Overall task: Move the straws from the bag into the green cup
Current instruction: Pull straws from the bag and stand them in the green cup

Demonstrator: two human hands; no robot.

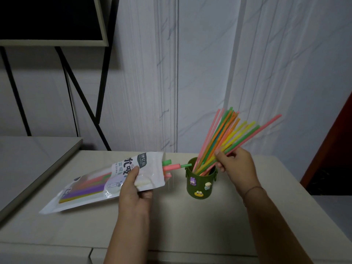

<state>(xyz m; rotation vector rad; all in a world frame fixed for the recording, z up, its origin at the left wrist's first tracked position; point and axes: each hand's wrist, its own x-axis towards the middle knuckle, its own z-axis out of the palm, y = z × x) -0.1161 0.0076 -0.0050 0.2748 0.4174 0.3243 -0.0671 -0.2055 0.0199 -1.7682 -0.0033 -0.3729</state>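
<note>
A white plastic bag lies on the pale countertop, its mouth pointing right toward the cup. My left hand grips the bag near that open end, thumb underneath. A few thick pink and green straws poke out of the mouth; purple and yellow ones show through the bag. The green cup, decorated with small figures, stands upright right of the bag. A fan of thin straws stands in it, leaning right. My right hand grips this bundle just above the cup's rim.
A white marbled wall panel rises behind the counter. At the upper left stands a black metal frame carrying a dark board. A lower grey surface adjoins the counter on the left. A dark reddish edge borders the right side.
</note>
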